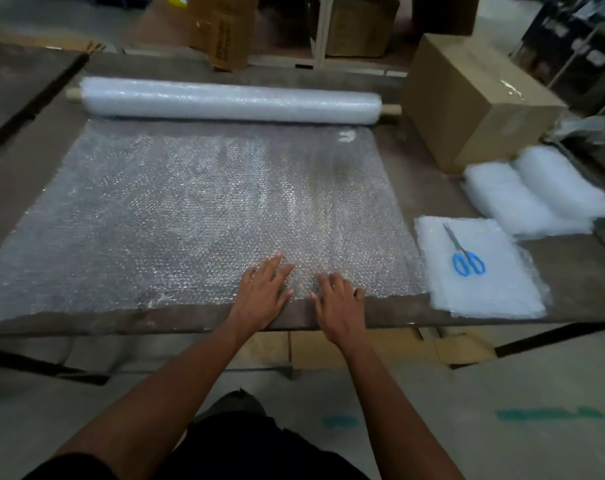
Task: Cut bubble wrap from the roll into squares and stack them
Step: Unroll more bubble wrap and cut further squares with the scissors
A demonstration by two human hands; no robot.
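A bubble wrap roll (230,101) on a wooden rod lies across the far side of the table (571,271). A wide unrolled sheet (176,209) runs from it to the near edge. My left hand (263,292) and my right hand (339,301) lie flat side by side on the sheet's near edge, fingers straight, pressing it down. Blue-handled scissors (465,254) rest on a stack of cut squares (481,285) at the right, apart from both hands.
Two folded bubble wrap bundles (533,199) lie beyond the stack at the right. A closed cardboard box (474,98) stands at the table's far right corner. More boxes and shelving stand behind the table. Flattened cardboard lies under the table near my feet.
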